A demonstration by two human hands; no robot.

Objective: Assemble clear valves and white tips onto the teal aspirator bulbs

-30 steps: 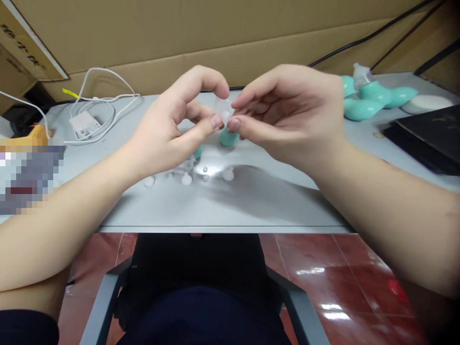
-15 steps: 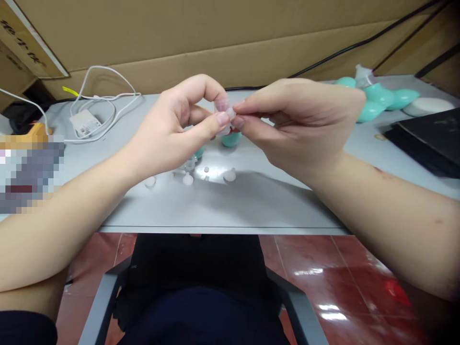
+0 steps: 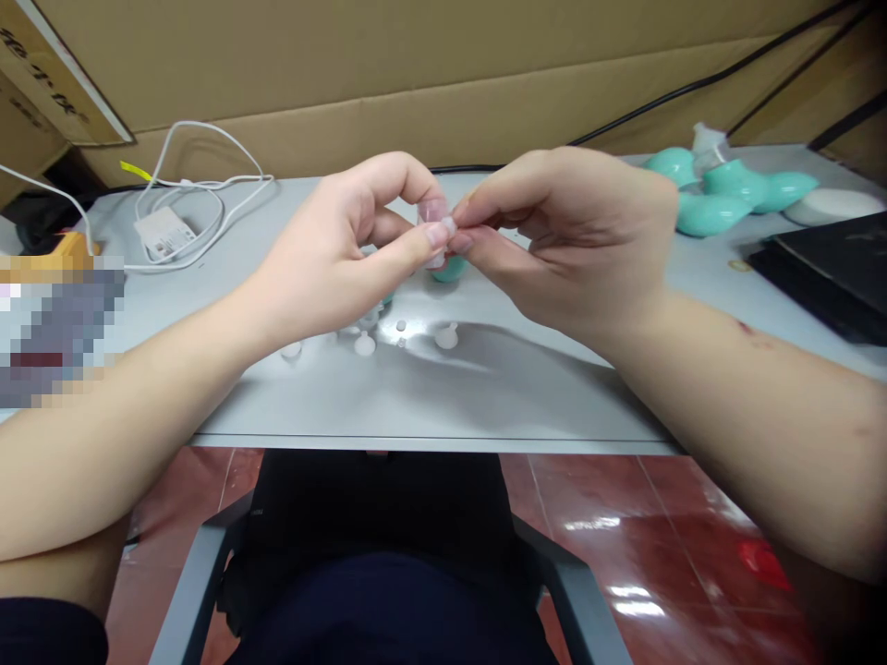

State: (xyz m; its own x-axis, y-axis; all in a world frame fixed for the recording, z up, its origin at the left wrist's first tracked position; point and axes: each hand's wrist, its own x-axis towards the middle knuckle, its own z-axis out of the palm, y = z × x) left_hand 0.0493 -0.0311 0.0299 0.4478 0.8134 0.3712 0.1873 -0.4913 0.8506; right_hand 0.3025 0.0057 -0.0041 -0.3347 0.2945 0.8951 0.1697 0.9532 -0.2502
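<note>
Above the middle of the grey table, my left hand (image 3: 367, 226) is closed on a small clear plastic piece (image 3: 432, 211), held between thumb and curled fingers. My right hand (image 3: 554, 240) meets it from the right, its thumb and forefinger pinched on the piece's whitish end. The fingertips hide most of that end. Behind and below my fingers shows a teal rounded piece (image 3: 450, 270) on the table. Small white round pieces with short stems lie nearer me, one on the right (image 3: 447, 336) and another to its left (image 3: 364, 344). Beside them lies a tiny grey disc (image 3: 401, 325).
Several glossy teal pieces (image 3: 735, 189) stand at the back right, with a clear-white piece (image 3: 710, 145) on top. A black flat object (image 3: 824, 272) lies in front of them. A white adapter (image 3: 166, 231) with a looped cable rests at the left. Cardboard (image 3: 416, 74) walls the back.
My right hand has shifted slightly left, and the clear piece has turned a little in my fingers. The view has moved slightly; the things on the table appear unmoved.
</note>
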